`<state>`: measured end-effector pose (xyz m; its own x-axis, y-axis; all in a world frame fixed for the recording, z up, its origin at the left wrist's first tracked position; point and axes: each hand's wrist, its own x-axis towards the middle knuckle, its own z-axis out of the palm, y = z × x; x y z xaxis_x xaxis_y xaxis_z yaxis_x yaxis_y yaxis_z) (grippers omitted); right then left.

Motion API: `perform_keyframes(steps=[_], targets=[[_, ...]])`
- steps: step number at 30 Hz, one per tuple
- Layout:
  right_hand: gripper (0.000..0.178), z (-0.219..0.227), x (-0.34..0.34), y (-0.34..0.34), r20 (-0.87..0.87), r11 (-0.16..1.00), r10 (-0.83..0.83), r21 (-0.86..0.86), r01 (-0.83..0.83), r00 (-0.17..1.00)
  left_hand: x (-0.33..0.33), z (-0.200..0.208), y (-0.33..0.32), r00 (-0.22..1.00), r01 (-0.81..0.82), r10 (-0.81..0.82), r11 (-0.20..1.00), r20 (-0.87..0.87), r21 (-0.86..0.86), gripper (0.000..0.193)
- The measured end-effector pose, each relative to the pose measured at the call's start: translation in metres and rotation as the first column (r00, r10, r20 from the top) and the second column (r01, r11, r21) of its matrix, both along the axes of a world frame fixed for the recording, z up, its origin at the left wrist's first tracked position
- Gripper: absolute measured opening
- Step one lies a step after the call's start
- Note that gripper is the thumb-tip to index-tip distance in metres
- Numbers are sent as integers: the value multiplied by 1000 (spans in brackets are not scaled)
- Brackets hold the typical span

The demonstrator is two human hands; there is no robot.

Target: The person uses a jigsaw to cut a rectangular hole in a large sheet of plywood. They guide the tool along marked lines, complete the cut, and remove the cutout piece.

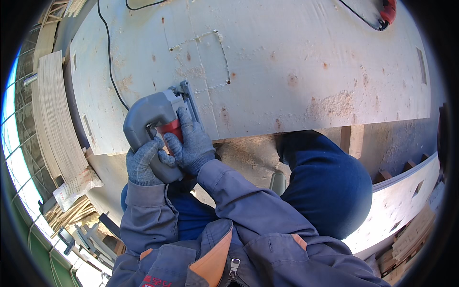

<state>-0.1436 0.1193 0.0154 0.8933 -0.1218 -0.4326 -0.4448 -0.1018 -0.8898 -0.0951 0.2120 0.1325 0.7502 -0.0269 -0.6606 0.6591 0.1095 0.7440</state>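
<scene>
Both gloved hands are on a grey jigsaw (147,115) with a red part, held above my lap at the near edge of a large plywood sheet (267,91). My left hand (145,161) is wrapped round the jigsaw's handle. My right hand (193,146) grips its body near the red part, thumb pointing up along it. The saw is tilted, with its metal base plate facing right; I cannot make out the blade. Beyond it, rough cut lines (224,55) with dark holes at the corners mark a rectangle in the sheet.
A black cord (109,57) runs over the sheet towards the jigsaw. At the far right lies a red tool (388,12) with its own cord. Sawdust (337,103) is scattered on the plywood. Wooden boards (56,115) are stacked at left. My bent knee (330,186) is beneath the near edge.
</scene>
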Motion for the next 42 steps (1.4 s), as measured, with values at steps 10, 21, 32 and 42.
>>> perform_keyframes(steps=[10,21,32,42], targets=[[89,-5,1,3,36,999,-46,18,46,998,1,-11,4,1000,8,-8,1000,-1,-3,40],[88,-4,5,-1,30,999,-40,34,39,999,3,-10,8,1000,15,-14,998,-11,54,36],[86,-4,8,-9,95,995,-88,58,82,992,6,4,-16,999,20,-22,998,33,61,31],[87,-3,15,-13,54,997,-55,59,51,997,13,-4,-11,999,0,-3,999,51,50,31]])
